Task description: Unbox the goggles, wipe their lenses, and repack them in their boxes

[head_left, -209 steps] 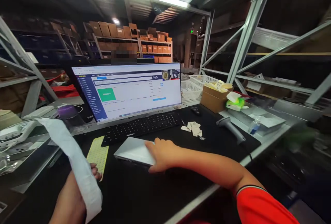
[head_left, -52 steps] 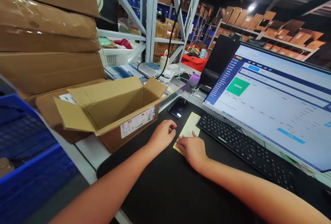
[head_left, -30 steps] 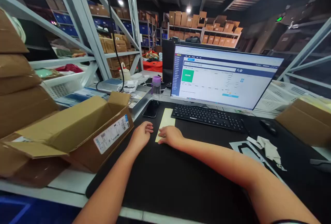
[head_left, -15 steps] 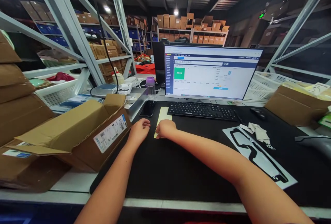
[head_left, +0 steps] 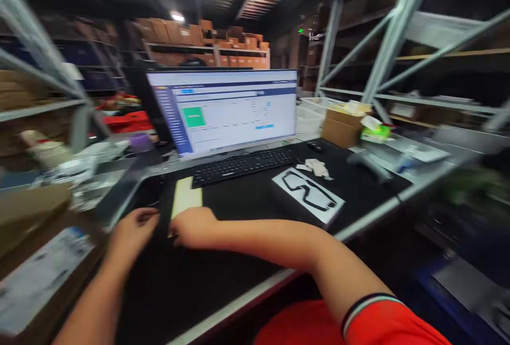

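- Since half a second ago my view has swung right: the monitor (head_left: 227,108) sits left of centre, and my red sleeve (head_left: 382,324) now shows at the bottom.
- My hands have kept their place. My right hand (head_left: 193,226) lies on the near end of the yellow sheet (head_left: 185,200), and my left hand (head_left: 133,230) rests on the mat (head_left: 239,196) just beside it.
- The sheet lies flat on the mat, its far end close to the left end of the keyboard (head_left: 243,164).
- My left fingers are loosely curled with nothing in them. My right fingers lie together on the sheet, but I cannot tell whether they pinch its edge.
- There is bare mat to the right of my forearm, up to the white print (head_left: 308,193). The table's front edge runs close under my right elbow.
- On the left, the box (head_left: 27,212) stands near my left hand.
- Everything on the left is smeared by motion, and my right hand hides the sheet's near end.
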### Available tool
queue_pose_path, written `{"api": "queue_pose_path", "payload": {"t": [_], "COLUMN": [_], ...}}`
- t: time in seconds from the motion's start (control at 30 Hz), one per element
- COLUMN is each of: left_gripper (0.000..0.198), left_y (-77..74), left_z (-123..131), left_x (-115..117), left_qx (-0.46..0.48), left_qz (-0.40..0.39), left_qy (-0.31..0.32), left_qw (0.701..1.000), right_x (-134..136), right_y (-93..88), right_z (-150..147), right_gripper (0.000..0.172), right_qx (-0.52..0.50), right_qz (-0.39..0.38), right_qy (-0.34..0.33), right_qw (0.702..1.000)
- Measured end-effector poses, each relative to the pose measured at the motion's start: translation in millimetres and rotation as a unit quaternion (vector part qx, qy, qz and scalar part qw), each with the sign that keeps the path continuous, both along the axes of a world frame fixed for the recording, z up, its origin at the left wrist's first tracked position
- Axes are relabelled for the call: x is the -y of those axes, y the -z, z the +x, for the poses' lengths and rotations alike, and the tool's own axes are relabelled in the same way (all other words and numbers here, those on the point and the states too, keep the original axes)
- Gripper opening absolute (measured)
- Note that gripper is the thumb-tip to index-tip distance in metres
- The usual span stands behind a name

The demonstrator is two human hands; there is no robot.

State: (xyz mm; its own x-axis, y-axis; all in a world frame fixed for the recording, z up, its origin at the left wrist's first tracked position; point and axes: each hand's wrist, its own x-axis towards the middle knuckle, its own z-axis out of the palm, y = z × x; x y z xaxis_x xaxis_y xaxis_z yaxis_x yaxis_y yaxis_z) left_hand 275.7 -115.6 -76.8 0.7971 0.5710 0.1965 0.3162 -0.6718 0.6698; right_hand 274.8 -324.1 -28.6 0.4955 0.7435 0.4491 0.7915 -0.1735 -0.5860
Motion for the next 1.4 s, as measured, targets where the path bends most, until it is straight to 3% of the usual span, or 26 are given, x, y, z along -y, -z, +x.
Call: {"api": "queue_pose_path", "payload": {"t": [0.1,0.17,0.2,0.27,0.37,0.4,0.47,0.6,0.7,0.8,1.03,1.2,1.4], "left_gripper": [0.032,0.034,0.034,0.031,0.030,0.030,0.036,0.066,0.056,0.043,0.045,0.045,0.045], "left_y": [-2.6,-0.4,0.4,-0.7,-9.5,-12.8,-16.4,-3.9,13.8,28.0,47.4,55.6,60.8], "left_z": [4,4,2,-2,-3,1,14,56,84,99,101,103,104], "left_x": [0,4,9,25,71,90,133,217,264,293,303,298,298], "left_qx": [-0.001,-0.004,-0.009,-0.017,0.000,0.019,0.056,0.080,0.083,0.083,0.111,0.131,0.150], "left_qz": [0.002,0.007,0.015,0.039,0.044,0.034,0.005,-0.038,-0.074,-0.102,-0.143,-0.148,-0.140], "left_qy": [0.003,0.007,0.011,0.008,0.019,0.039,0.109,0.185,0.187,0.196,0.225,0.248,0.252], "left_qw": [1.000,1.000,1.000,0.999,0.999,0.998,0.992,0.979,0.976,0.972,0.957,0.948,0.946], "right_x": [51,106,140,213,312,336,363,359,342,333,329,322,313], "right_y": [5.7,12.1,16.9,31.3,62.5,73.5,92.7,113.2,121.2,131.4,148.8,152.8,159.3], "right_z": [-9,-30,-42,-63,-68,-62,-46,-17,-5,3,14,10,7], "right_gripper": [0.023,0.022,0.021,0.019,0.011,0.009,0.008,0.012,0.015,0.013,0.017,0.017,0.023], "right_qx": [0.031,0.082,0.102,0.109,0.031,0.019,0.025,0.039,0.047,0.054,0.058,0.130,0.183], "right_qz": [-0.084,-0.044,0.027,0.148,0.220,0.229,0.226,0.217,0.231,0.249,0.253,0.232,0.218], "right_qy": [-0.033,-0.068,-0.053,0.047,0.333,0.391,0.436,0.410,0.410,0.411,0.373,0.426,0.439], "right_qw": [0.995,0.993,0.993,0.982,0.916,0.891,0.871,0.885,0.881,0.875,0.891,0.865,0.852]}}
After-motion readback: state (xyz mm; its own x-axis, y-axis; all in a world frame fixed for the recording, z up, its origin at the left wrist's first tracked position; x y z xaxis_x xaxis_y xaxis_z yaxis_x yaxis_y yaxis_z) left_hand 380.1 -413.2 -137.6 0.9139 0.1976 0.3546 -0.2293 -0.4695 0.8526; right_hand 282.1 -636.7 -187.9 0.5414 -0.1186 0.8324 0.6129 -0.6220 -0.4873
